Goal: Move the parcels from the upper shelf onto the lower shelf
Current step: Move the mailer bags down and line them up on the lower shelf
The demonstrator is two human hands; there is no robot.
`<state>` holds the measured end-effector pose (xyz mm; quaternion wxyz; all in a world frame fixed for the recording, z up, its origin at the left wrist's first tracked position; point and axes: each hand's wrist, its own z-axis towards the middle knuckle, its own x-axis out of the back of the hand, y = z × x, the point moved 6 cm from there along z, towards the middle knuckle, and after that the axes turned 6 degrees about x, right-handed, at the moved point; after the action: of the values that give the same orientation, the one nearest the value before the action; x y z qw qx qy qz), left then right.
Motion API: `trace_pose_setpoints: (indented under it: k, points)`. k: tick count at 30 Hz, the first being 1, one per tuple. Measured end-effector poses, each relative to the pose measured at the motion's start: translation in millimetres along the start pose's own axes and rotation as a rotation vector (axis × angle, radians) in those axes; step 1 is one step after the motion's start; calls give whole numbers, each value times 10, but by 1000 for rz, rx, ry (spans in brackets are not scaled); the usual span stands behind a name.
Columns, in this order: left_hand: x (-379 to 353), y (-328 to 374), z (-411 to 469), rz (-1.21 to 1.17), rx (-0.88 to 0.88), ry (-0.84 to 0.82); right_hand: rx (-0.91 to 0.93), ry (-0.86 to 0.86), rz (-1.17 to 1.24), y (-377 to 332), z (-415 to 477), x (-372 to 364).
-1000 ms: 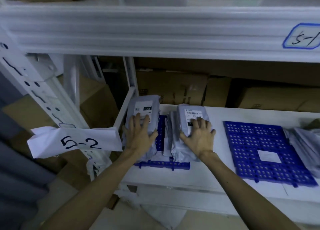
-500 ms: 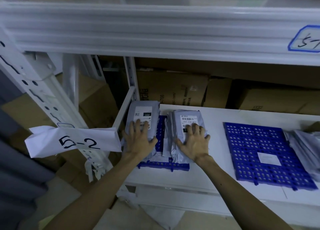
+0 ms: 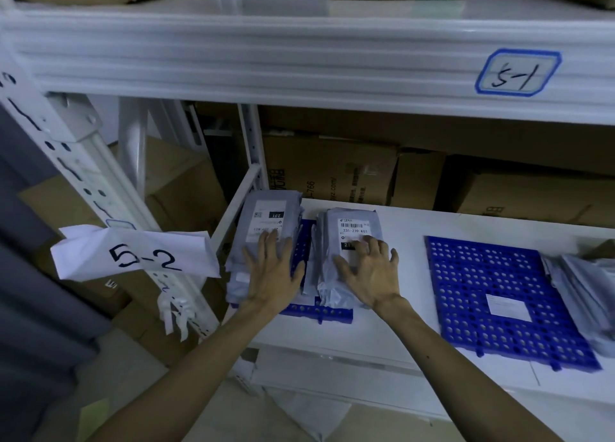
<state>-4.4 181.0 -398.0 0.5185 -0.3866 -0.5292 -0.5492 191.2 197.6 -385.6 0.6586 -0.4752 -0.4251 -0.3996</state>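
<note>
The left hand (image 3: 273, 276) is lying flat on the left stack (image 3: 266, 215), fingers straight and spread, gripping nothing. That parcel's label is showing at twelve o'clock, just past the fingertips. The right hand (image 3: 372, 275) is pressing on the right stack (image 3: 352, 221), fingers spread and slightly bent, their tips covering the label's lower part. Both stacks are sitting on a mat (image 3: 303, 241) on the lower shelf (image 3: 399, 228), the left stack just beside the right one, at its nine o'clock. A second mat (image 3: 482, 275) is lying at three o'clock.
</note>
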Motion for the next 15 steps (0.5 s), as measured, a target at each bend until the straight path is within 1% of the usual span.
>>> trace_pose_setpoints:
  k: [4, 8, 11, 15]
  points:
    - [70, 203, -201, -89, -46, 88, 53, 97, 84, 36, -81, 95]
    - [135, 405, -417, -129, -49, 124, 96, 98, 120, 104, -216, 156]
    - [222, 522, -606, -157, -59, 118, 72, 106, 143, 155, -391, 269]
    - [382, 673, -837, -212, -122, 122, 43, 104, 82, 255, -694, 467]
